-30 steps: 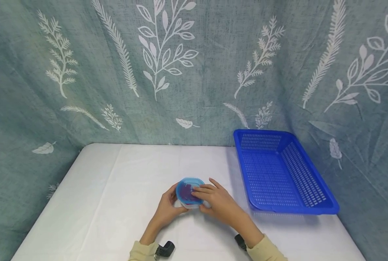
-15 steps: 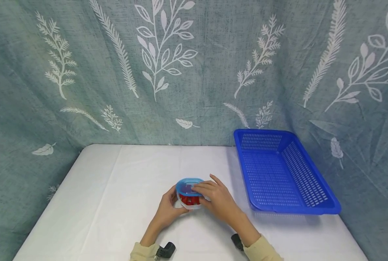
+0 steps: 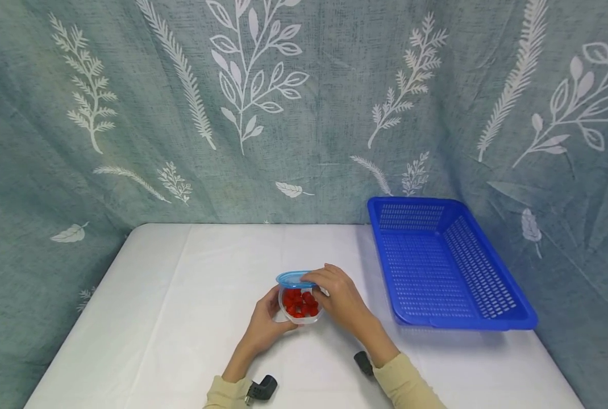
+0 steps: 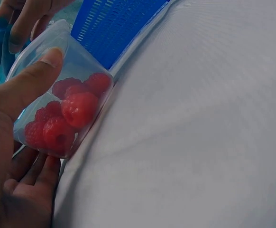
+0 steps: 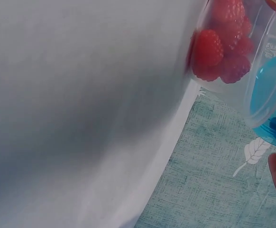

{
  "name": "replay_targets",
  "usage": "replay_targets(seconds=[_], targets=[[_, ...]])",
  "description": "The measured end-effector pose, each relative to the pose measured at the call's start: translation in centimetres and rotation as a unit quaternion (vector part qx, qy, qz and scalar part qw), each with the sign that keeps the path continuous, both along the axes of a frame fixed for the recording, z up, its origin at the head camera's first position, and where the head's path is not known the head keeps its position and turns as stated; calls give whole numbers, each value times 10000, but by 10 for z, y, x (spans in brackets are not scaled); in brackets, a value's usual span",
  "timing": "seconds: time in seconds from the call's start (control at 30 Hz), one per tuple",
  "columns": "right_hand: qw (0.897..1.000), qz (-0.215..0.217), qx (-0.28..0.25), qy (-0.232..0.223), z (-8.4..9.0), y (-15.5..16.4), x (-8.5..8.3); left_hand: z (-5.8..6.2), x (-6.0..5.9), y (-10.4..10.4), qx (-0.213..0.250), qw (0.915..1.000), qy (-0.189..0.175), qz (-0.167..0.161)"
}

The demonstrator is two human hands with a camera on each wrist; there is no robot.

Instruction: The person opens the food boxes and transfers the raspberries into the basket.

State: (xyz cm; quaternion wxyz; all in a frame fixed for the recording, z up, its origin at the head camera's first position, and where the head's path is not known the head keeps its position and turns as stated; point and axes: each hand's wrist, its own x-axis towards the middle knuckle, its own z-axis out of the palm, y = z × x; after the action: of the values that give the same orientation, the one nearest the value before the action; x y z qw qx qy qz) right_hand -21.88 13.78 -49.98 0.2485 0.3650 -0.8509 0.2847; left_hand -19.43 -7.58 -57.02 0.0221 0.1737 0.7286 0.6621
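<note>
1. Basically, clear tub (image 4: 78, 64) of raspberries (image 4: 81, 109) stands on worktop (image 3: 207, 278); left hand (image 3: 264, 325) curled round it, likely for steadiness.
2. Right hand (image 3: 341, 294) pinches blue lid (image 3: 290, 278), tilted above tub's far rim, probably for leverage.
3. Basket (image 3: 421, 267) right of tub, apart, presumably for elbow room.

In the second I have been watching, the right hand (image 3: 337, 292) has raised the person-side edge of the blue lid (image 3: 288, 279) from over the clear tub (image 3: 306, 320), tilting it up at the far side and exposing the red berries (image 3: 300, 304) inside.
</note>
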Motion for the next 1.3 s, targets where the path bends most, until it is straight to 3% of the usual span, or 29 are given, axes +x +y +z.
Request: replay_targets(seconds=[0.57, 0.7, 0.93, 1.3], targets=[[9887, 112, -997, -1111, 6, -8, -22, -2, 0, -1, 28, 10000, -59, 73], [9779, -18, -1418, -1536, 7, -10, -30, -3, -1, -1, -5, 9999, -83, 94], [9483, -109, -2270, -2216, 5, -13, -41, -3, -3, 2, 13, 9999, -86, 133], [9272, -152, -2711, -2581, -3, -12, -65, -3, -2, 2, -49, 9994, -221, 253]])
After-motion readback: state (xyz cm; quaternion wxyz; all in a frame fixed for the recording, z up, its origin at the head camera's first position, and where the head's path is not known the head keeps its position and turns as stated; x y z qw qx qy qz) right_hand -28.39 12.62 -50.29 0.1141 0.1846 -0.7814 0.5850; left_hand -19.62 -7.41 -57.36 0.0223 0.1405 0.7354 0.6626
